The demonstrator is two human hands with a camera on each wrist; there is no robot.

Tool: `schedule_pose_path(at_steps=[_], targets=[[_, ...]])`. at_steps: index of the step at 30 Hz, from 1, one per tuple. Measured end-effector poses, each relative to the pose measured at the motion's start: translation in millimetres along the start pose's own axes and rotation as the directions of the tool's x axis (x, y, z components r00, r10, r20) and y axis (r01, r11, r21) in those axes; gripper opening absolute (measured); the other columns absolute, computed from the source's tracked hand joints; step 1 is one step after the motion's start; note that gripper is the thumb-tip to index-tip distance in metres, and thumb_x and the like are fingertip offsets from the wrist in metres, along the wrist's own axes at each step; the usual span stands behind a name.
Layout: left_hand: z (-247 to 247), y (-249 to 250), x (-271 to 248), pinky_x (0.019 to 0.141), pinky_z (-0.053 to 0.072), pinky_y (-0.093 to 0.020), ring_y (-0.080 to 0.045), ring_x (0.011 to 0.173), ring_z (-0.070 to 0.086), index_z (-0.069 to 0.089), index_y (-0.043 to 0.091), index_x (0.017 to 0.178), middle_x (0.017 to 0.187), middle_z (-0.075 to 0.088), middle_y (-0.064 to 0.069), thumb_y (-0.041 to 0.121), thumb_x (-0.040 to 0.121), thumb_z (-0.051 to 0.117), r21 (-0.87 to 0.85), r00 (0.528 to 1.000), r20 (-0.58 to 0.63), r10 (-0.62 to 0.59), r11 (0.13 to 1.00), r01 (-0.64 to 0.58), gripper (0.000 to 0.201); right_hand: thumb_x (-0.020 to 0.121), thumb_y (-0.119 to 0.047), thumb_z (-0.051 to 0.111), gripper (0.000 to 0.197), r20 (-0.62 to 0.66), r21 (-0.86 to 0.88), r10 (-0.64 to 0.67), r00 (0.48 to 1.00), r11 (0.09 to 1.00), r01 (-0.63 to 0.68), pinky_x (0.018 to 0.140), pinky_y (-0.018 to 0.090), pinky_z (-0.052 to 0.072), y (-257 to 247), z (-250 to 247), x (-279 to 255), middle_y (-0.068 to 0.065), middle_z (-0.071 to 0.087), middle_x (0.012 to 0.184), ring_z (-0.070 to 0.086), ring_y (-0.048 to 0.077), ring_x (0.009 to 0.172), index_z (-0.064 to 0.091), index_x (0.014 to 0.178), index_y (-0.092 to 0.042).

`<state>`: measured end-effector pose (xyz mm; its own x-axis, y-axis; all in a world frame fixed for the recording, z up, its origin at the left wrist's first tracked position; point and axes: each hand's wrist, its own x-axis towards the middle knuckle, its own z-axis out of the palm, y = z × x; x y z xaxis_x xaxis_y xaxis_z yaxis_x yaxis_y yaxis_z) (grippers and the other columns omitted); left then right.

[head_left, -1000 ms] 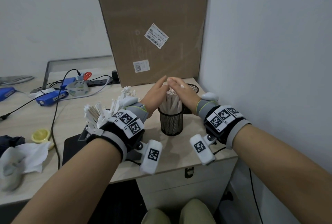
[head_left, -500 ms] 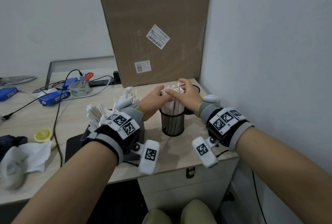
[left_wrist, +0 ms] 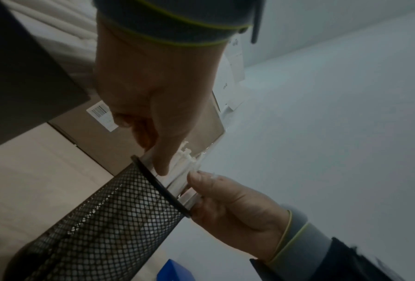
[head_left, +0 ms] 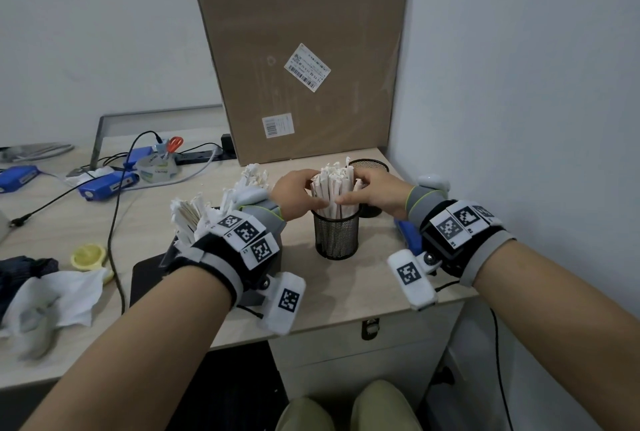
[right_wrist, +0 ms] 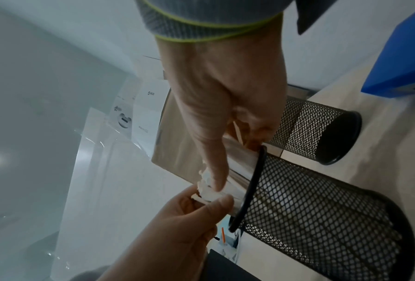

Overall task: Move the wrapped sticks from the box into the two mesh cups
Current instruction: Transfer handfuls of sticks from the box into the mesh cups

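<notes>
Two black mesh cups on the desk. The near cup [head_left: 336, 235] is stuffed with a bundle of wrapped sticks [head_left: 333, 188] standing upright, too many to count. The far cup [head_left: 369, 167] sits just behind it by the wall and I can't tell what's inside. Both hands are curled round the bundle right above the rim – left hand [head_left: 294, 193] on one side, right hand [head_left: 375, 192] on the other, thumbs nearly meeting in front. More sticks poke up from the dark box [head_left: 173, 254] beside the left wrist – one box.
</notes>
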<state>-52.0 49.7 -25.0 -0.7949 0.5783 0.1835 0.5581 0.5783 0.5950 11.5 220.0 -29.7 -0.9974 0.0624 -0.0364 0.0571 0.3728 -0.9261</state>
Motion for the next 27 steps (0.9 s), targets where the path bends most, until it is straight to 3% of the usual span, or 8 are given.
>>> schedule_pose_path(at_steps=[2, 5, 11, 14, 16, 21, 24, 27], targets=[[1.3, 2.3, 4.0, 0.087, 0.05, -0.034, -0.021, 0.097, 0.063, 0.065, 0.011, 0.115, 0.109, 0.068, -0.007, 0.015, 0.074, 0.077, 0.032, 1.0, 0.001, 0.005, 0.999, -0.005, 0.043, 0.072, 0.001, 0.076, 0.053, 0.013, -0.019, -0.01, 1.0, 1.0, 0.01, 0.098, 0.038, 0.049, 0.2, -0.3, 1.2, 0.018, 0.066, 0.115, 0.062, 0.02, 0.098, 0.058, 0.121, -0.005], [2.5, 6.5, 7.8, 0.082, 0.05, -0.031, -0.021, 0.092, 0.062, 0.067, 0.011, 0.11, 0.105, 0.069, -0.008, 0.016, 0.073, 0.079, 0.0, 1.0, 0.004, 0.0, 1.0, 0.0, 0.039, 0.065, -0.005, 0.081, 0.054, -0.039, -0.119, -0.043, 0.998, 0.992, 0.038, 0.098, 0.042, 0.05, 0.7, 0.1, 4.5, 0.014, 0.068, 0.107, 0.064, 0.025, 0.098, 0.061, 0.116, -0.004], [-2.2, 6.6, 6.0, 0.079, 0.053, -0.035, -0.019, 0.08, 0.064, 0.073, 0.015, 0.102, 0.092, 0.073, -0.008, 0.021, 0.071, 0.08, -0.061, 0.995, -0.099, 0.002, 0.998, -0.008, 0.032, 0.062, -0.021, 0.082, 0.021, -0.172, -0.275, -0.173, 0.97, 0.954, 0.121, 0.081, 0.049, 0.052, 3.0, 0.7, 10.0, 0.009, 0.067, 0.077, 0.058, 0.019, 0.073, 0.064, 0.072, -0.02], [-10.8, 7.5, 6.7, 0.078, 0.058, -0.04, -0.022, 0.078, 0.067, 0.073, 0.014, 0.099, 0.085, 0.072, -0.007, 0.022, 0.073, 0.08, -0.137, 0.996, -0.072, -0.043, 0.99, 0.033, 0.028, 0.068, -0.021, 0.082, 0.022, -0.149, -0.299, -0.186, 0.971, 0.945, 0.135, 0.083, 0.04, 0.053, -1.4, -3.7, 9.5, 0.005, 0.07, 0.085, 0.063, 0.02, 0.079, 0.069, 0.084, -0.022], [-12.1, 8.4, 7.3, 0.077, 0.058, -0.042, -0.024, 0.074, 0.066, 0.072, 0.009, 0.096, 0.085, 0.071, -0.012, 0.022, 0.076, 0.078, -0.101, 0.997, -0.005, -0.083, 0.992, 0.082, 0.025, 0.068, -0.022, 0.083, 0.039, -0.097, -0.319, -0.182, 0.979, 0.937, 0.142, 0.093, 0.043, 0.05, -3.1, -3.4, 9.5, 0.008, 0.07, 0.102, 0.065, 0.025, 0.096, 0.068, 0.102, -0.014], [-5.7, 9.7, 7.5, 0.076, 0.058, -0.041, -0.027, 0.081, 0.068, 0.07, 0.007, 0.101, 0.093, 0.072, -0.015, 0.024, 0.078, 0.075, -0.039, 0.993, 0.008, -0.12, 0.992, 0.12, 0.029, 0.078, -0.028, 0.075, 0.08, -0.102, -0.495, -0.272, 0.957, 0.848, 0.188, 0.111, 0.032, 0.032, -3.0, 2.4, 3.8, 0.004, 0.043, 0.148, 0.04, 0.019, 0.136, 0.033, 0.146, -0.015], [-1.2, 10.1, 7.1, 0.088, 0.054, -0.044, -0.027, 0.108, 0.063, 0.061, 0.01, 0.122, 0.117, 0.066, -0.012, 0.028, 0.076, 0.076, -0.009, 0.993, -0.021, -0.117, 0.993, 0.117, 0.052, 0.085, -0.039, 0.066, 0.083, -0.056, -0.621, -0.297, 0.953, 0.758, 0.2, 0.114, 0.035, 0.028, 3.1, 5.3, 4.7, 0.004, 0.032, 0.155, 0.031, 0.019, 0.142, 0.021, 0.151, -0.016], [-1.9, 13.2, 3.6, 0.103, 0.041, -0.033, -0.024, 0.128, 0.049, 0.035, 0.015, 0.146, 0.143, 0.047, -0.007, 0.027, 0.082, 0.073, 0.044, 0.995, -0.056, -0.078, 0.996, 0.08, 0.075, 0.088, -0.049, 0.057, 0.08, -0.125, -0.683, -0.36, 0.925, 0.707, 0.183, 0.115, 0.036, 0.027, 4.3, 5.6, 6.4, 0.001, 0.028, 0.156, 0.027, 0.017, 0.144, 0.02, 0.151, -0.017]])
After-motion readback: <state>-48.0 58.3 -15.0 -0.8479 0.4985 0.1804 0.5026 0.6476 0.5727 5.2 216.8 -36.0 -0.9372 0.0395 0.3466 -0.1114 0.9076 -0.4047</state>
